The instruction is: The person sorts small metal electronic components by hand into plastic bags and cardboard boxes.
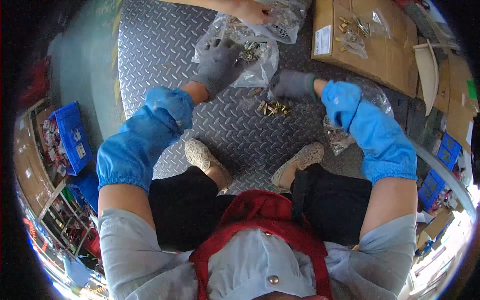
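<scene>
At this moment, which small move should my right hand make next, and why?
Perhaps move the right hand slightly toward the brass-coloured pieces: they lie loose on the patterned metal floor beside it, while the left hand seems to rest on the clear bag of small silvery parts.

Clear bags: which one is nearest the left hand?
The clear bag with silvery parts, right at the left hand. Others lie farther off: by another person's hand, on the cardboard box, near the right blue sleeve.

Diffuse, moderate light; overexposed glare at lower right; bag (261, 75) glinting, upper centre; rim dark, edges bowed.
</scene>
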